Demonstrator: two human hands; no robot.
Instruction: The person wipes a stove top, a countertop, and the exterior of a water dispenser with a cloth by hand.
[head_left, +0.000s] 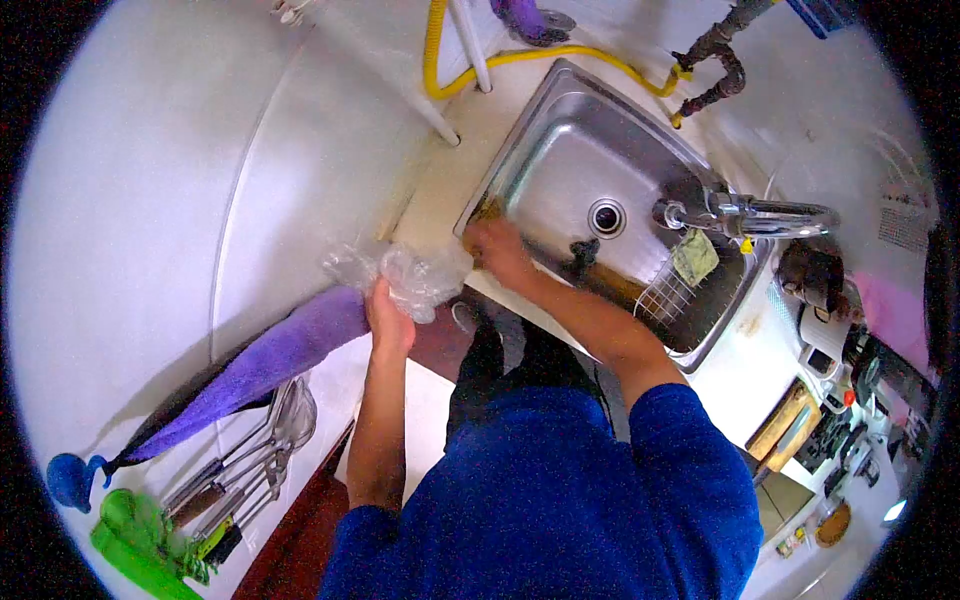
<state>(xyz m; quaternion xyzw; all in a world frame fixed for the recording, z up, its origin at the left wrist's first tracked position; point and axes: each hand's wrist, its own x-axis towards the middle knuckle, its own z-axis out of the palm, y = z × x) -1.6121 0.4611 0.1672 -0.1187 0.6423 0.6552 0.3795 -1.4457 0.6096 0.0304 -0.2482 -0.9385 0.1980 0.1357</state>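
Note:
My left hand (390, 318) is closed around a clear, crumpled plastic bag (420, 282), left of the sink. At the near left corner of the steel sink (590, 150), my right hand (495, 250) is at the rim with its fingers bent; a small brownish thing (490, 210) shows just beyond it. What the fingers hold, if anything, is hidden. A dark clump (583, 254) lies in the basin near the drain (606, 218). On a wire rack (664, 296) in the sink rests a yellow-green cloth (694, 257).
The faucet (745, 216) reaches over the sink's right side. A yellow hose (540, 52) runs behind it. A purple towel (270, 360) and metal utensils (245, 465) hang at left. A cutting board (785, 425) and other kitchen items stand at right.

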